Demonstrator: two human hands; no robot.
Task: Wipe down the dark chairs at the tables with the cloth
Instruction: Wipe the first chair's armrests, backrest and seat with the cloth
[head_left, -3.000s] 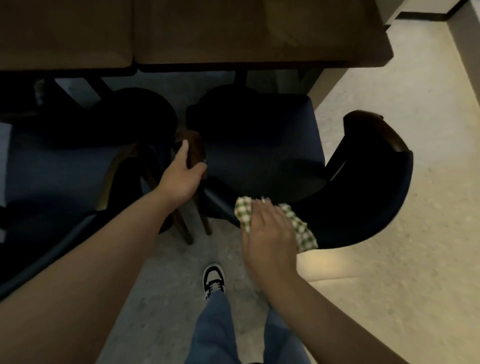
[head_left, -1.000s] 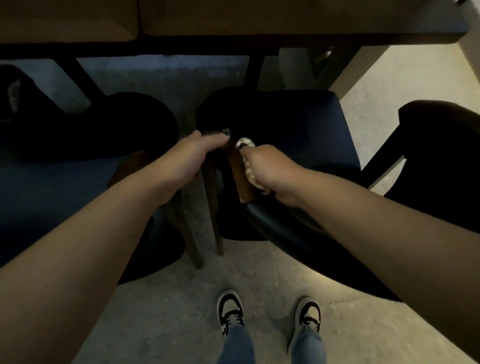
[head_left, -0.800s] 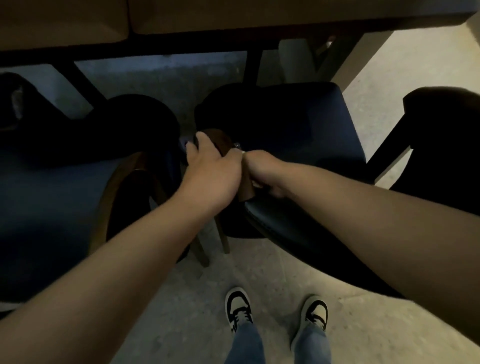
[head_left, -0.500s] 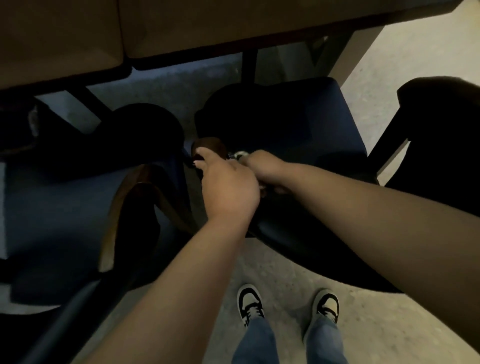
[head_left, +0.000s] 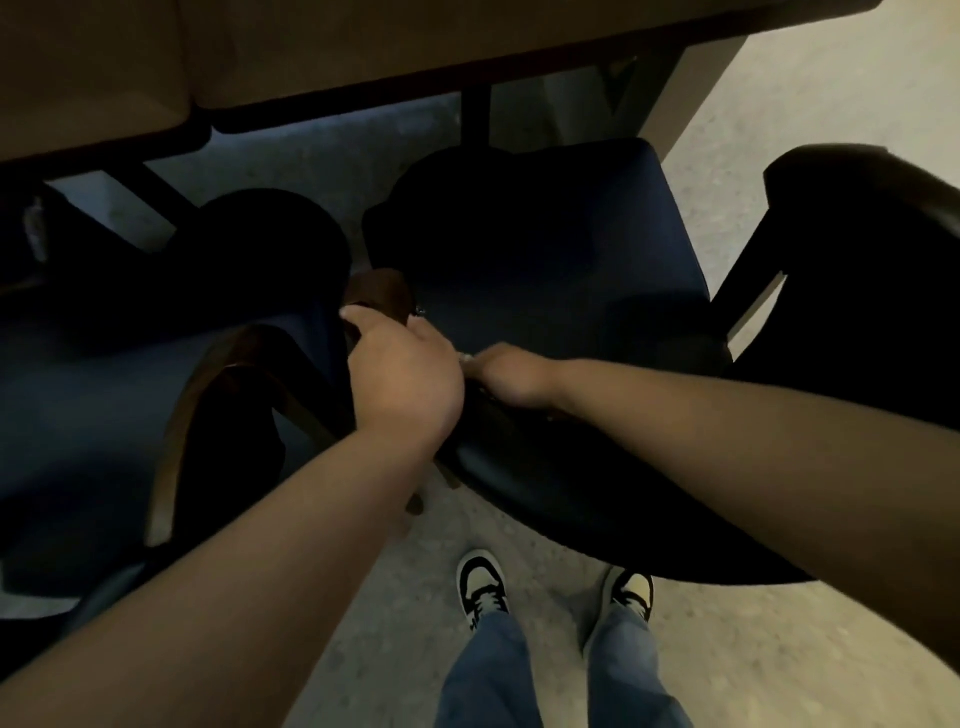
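A dark blue chair (head_left: 561, 270) with a curved dark backrest stands pulled out from the table, its brown wooden armrest end (head_left: 376, 293) at the seat's left. My left hand (head_left: 400, 374) grips that armrest end from above. My right hand (head_left: 511, 376) lies just to its right on the inner side of the backrest, fingers curled over the cloth (head_left: 466, 357), of which only a pale sliver shows. A second dark chair (head_left: 130, 374) stands to the left, its wooden rim close to my left forearm.
The tan table (head_left: 363, 47) runs along the top, with black legs under it. A third dark chair back (head_left: 872, 249) rises at the right. My two sneakers (head_left: 483, 587) stand on the pale speckled floor between the chairs.
My left hand moved from the armrest's side onto its end and closed over it. My right hand slid right and down along the backrest, the cloth now nearly hidden beneath it.
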